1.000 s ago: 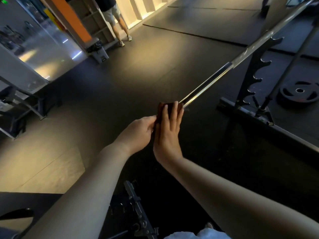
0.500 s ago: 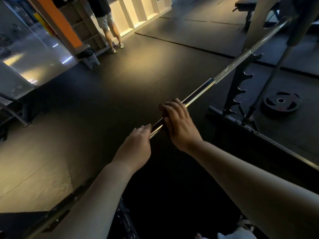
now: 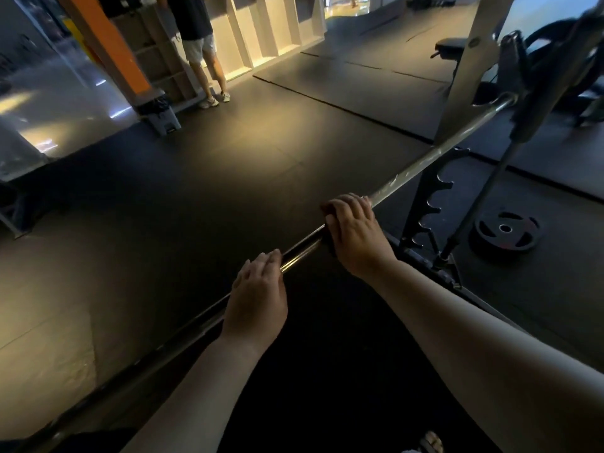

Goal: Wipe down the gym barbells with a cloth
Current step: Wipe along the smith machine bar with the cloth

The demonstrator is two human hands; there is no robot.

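Curling over the barbell (image 3: 425, 161), the fingers (image 3: 343, 204) of the right hand (image 3: 354, 233) clamp a dark cloth (image 3: 327, 209) round the shaft, with only scraps of it showing past the fingertips. Nearer the body, the left hand (image 3: 258, 295) rests on the same bar, fingers nearly straight and close together. The bar slants from lower left up to the notched rack (image 3: 431, 204), beside a weight plate (image 3: 505, 230) on the dark floor.

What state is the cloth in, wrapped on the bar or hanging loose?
Wrapped. The right hand grips the dark cloth round the barbell; only its edges show beside the fingers.
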